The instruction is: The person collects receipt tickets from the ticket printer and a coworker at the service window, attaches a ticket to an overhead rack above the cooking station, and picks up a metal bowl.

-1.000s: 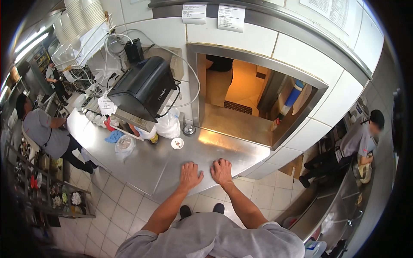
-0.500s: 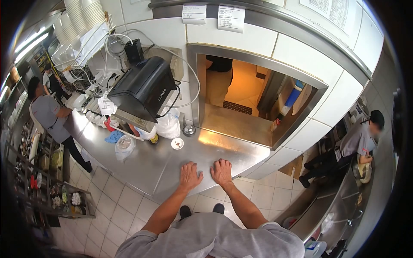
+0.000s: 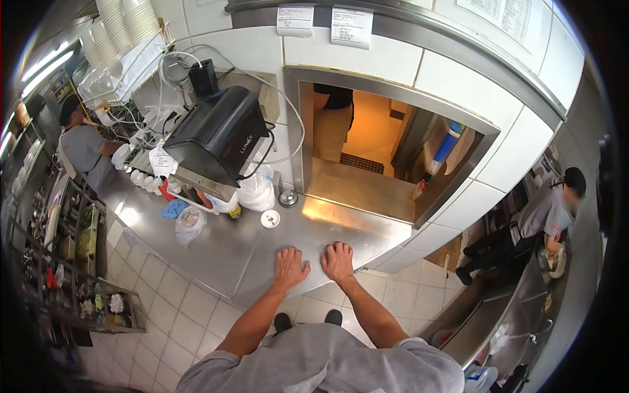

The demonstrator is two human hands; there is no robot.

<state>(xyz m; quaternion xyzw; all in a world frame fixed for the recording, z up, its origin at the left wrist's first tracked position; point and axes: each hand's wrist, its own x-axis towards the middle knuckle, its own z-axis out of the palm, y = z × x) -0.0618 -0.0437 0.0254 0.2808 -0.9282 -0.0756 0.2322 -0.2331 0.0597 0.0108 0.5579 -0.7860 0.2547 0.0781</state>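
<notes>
Both hands rest palm down near the front edge of the steel counter [image 3: 216,255]. My left hand [image 3: 289,267] lies flat with its thumb apart from the fingers and holds nothing. A short gap to the right, my right hand [image 3: 337,261] also lies flat and holds nothing. Just beyond my left hand stands a small white dish [image 3: 270,219] with dark bits inside. Behind the dish is a round metal call bell [image 3: 287,198].
A black printer [image 3: 219,134] stands on a shelf at left, above plastic bags [image 3: 190,224] and a blue cloth [image 3: 173,208]. A pass-through window [image 3: 367,190] opens ahead. Co-workers stand at far left [image 3: 88,147] and at the right-hand sink [image 3: 537,216]. Order slips [image 3: 352,27] hang above.
My hands have stayed in place. At left, the co-worker has moved up along the counter and leans over it, hiding the person behind. The co-worker at right has shifted slightly.
</notes>
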